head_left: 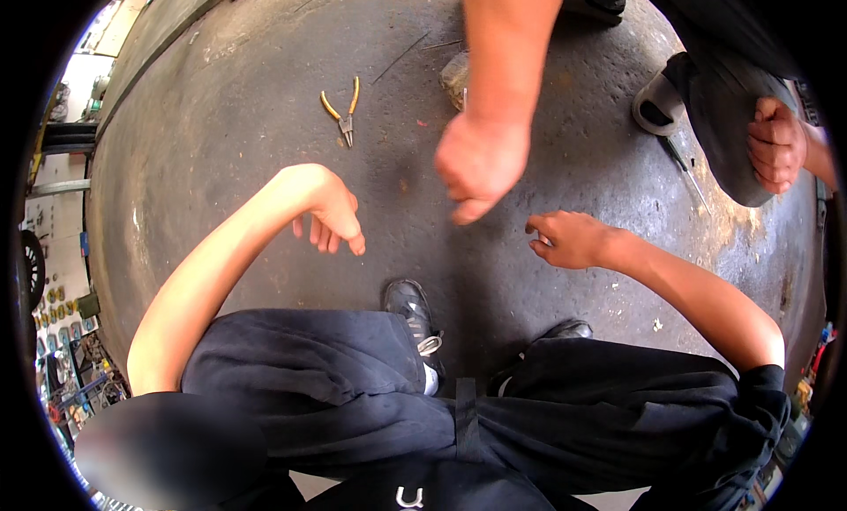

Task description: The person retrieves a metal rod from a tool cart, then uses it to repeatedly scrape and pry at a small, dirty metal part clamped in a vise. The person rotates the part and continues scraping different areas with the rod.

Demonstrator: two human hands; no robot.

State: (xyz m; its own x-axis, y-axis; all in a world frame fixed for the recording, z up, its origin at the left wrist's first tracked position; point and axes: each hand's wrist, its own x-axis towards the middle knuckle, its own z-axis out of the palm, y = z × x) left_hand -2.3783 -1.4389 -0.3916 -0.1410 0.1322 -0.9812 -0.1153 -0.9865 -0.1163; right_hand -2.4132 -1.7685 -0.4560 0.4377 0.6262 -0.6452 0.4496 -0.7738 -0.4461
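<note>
The left hand hangs over the floor left of the centre of the frame, its wrist bent and its fingers drooping, slack and free of any object. The right hand is held out just right of the centre, its fingers loosely curled with a gap between thumb and forefinger; nothing shows in its grasp either.

Nearest the left hand is a pair of pliers with yellow handles, lying on the floor in the upper left-centre of the frame, apart from the fingers, its handles spread and its tips pointing toward the lower edge. A thin dark rod lies farther up and to the right of it.

Between the two hands, a co-worker's hand reaches down from the top edge, near the right hand but not touching it. It is blurred by motion, so I cannot tell whether it holds something. Partly behind that forearm sits a rough stone-like lump.

In the upper right of the frame, a screwdriver lies slanted on the floor beside the co-worker's grey shoe. The co-worker's other hand rests clenched against the dark-trousered leg near the right edge.
</note>
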